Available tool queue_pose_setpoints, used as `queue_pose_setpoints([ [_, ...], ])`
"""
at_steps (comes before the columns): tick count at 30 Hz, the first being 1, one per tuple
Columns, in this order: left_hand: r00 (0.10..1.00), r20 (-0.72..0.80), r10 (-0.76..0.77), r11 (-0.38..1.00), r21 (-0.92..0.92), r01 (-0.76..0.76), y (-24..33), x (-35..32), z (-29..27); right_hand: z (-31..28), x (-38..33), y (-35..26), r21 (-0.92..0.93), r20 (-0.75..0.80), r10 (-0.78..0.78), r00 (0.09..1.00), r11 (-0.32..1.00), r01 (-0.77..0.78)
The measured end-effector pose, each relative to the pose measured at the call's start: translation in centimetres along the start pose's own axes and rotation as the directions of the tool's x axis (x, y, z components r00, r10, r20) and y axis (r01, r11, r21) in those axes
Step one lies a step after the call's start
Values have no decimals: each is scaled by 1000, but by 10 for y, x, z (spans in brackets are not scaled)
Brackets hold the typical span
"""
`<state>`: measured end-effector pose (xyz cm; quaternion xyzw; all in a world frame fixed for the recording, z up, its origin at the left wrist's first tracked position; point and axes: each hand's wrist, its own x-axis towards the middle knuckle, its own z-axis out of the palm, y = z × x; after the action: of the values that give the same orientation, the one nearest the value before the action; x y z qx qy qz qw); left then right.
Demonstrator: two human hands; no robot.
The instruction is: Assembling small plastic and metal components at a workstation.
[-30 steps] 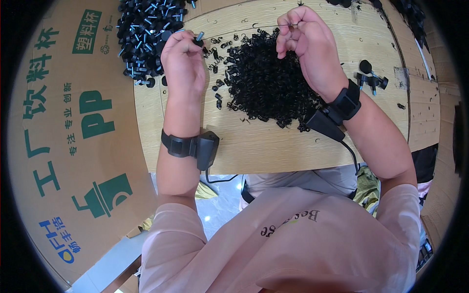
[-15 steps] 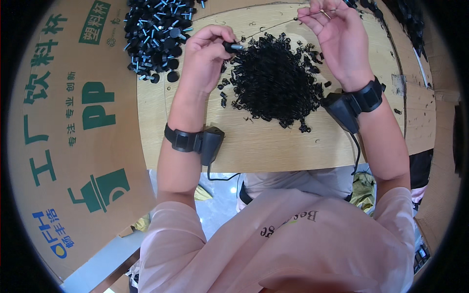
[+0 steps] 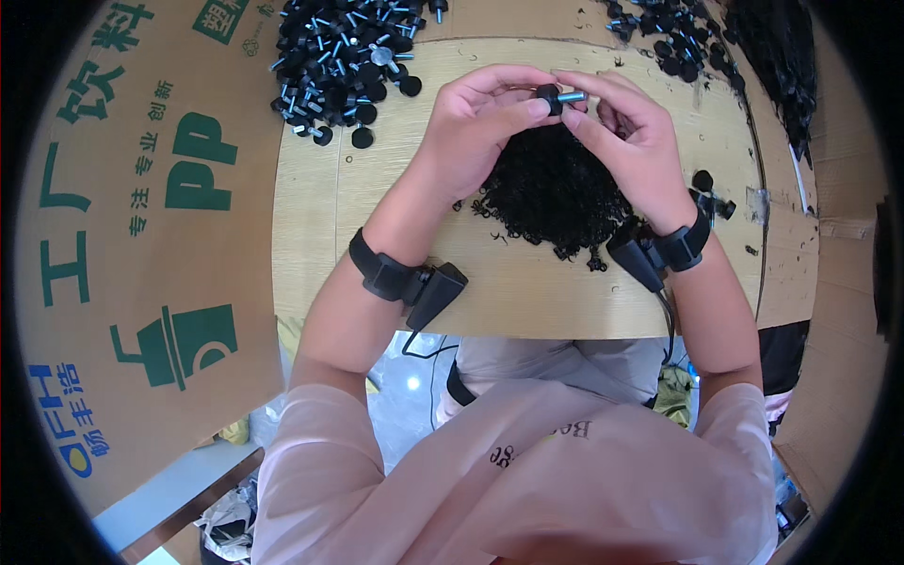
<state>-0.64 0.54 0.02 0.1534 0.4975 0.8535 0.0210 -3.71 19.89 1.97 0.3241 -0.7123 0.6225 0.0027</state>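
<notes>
Over the table, my left hand (image 3: 476,127) is closed on a black-headed bolt (image 3: 550,95), its silvery threaded shank pointing right. My right hand (image 3: 633,132) meets it from the other side, thumb and forefinger closed about the same bolt near its head; the other fingers are curled and partly hidden. Beneath both hands lies a heap of small black curled clips (image 3: 556,193), its far part covered by the fingers.
A big pile of black-headed bolts (image 3: 344,61) lies far left, and more bolts (image 3: 673,38) lie far right. Several rest beside my right wrist (image 3: 723,207). A printed cardboard sheet (image 3: 188,282) flanks the left; a black plastic bag (image 3: 777,66) is at far right.
My hands have come together at the bolt; before, they were apart with a thin dark strand stretched between them. That strand no longer shows. The view has shifted a little.
</notes>
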Motion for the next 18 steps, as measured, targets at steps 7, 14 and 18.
queue_pose_setpoints([
  [7,995,-97,-8,998,58,14,-5,-1,7,6,-6,10,-14,-149,155,977,987,-159],
  [14,973,-232,9,982,184,35,-9,0,12,17,-8,8,126,-228,267,936,962,-244],
  [18,964,-171,204,823,563,-74,-11,0,13,13,-7,11,94,-243,271,931,962,-255],
])
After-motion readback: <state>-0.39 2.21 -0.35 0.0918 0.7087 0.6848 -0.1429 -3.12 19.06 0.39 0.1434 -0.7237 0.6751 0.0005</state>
